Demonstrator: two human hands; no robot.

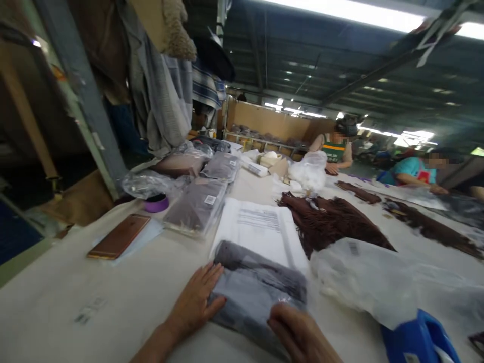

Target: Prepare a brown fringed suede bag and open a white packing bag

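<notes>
A folded grey garment in a clear plastic bag (260, 287) lies on the white table (124, 297) in front of me. My left hand (196, 302) rests flat on the bag's left edge, fingers spread. My right hand (298, 333) presses down on its near right corner, fingers curled over the plastic. Just beyond the bag lies a stack of flat white bags with printed text (260, 227).
A brown phone (119, 242) and purple tape roll (156, 203) lie left. Packed grey garments (198, 206) sit behind. A brown fringed garment (328, 222), loose plastic bags (363, 282) and a blue object (419, 338) are right. Two people (335, 148) work at the far end.
</notes>
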